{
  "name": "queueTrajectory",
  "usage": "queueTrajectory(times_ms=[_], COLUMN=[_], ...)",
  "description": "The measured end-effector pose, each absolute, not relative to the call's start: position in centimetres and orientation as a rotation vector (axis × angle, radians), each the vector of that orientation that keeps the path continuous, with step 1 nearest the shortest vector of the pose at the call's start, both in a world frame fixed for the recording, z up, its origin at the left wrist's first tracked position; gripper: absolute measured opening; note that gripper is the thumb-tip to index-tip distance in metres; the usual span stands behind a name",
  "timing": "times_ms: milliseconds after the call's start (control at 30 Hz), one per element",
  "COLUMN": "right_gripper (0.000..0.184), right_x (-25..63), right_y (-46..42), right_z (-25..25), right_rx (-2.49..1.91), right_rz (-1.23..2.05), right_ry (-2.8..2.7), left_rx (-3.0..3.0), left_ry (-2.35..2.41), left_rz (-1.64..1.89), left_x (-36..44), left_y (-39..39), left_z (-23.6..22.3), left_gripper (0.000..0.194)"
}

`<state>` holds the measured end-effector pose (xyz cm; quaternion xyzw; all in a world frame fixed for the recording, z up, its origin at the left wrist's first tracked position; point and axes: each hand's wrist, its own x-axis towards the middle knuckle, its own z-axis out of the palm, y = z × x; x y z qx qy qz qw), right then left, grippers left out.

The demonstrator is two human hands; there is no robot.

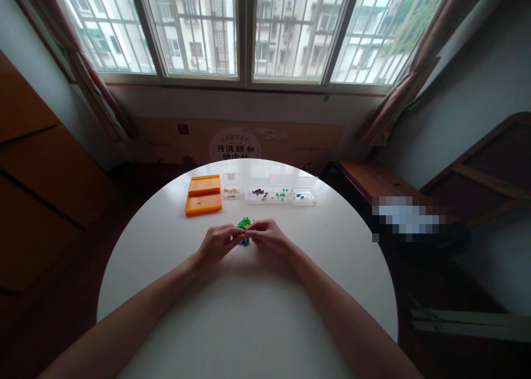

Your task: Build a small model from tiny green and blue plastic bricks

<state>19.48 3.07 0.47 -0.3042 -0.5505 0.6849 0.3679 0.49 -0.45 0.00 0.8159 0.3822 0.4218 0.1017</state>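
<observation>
At the middle of the white round table (199, 323), my left hand (219, 240) and my right hand (269, 236) meet with their fingertips pinched together. Between and behind them shows a small plastic model (245, 222), bright green at the top and blue at the bottom, with a little yellow. It looks built from tiny bricks. Both hands are closed on it, though the fingers cover its middle, and any single tiny piece between the tips is too small to make out.
Beyond my hands stand an open orange case (203, 204) and several clear boxes. They hold cream pieces (231, 191), dark brown pieces (259, 192), green pieces (282, 194) and blue pieces (300, 196). A wooden bench (373, 182) is right of the table; a barred window (244, 30) lies ahead.
</observation>
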Motion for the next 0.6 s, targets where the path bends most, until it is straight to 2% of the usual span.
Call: queueTrajectory(times_ms=[600], right_gripper=[0.035], right_x=[19.61], right_y=[3.14], right_z=[0.40], right_rx=[-0.811], right_rz=[1.714], right_ry=[-1.484], left_rx=[2.382], left_ry=[1.111], left_rz=[1.247], left_x=[0.53], left_y=[-0.51], left_z=[0.06], left_gripper=[0.015])
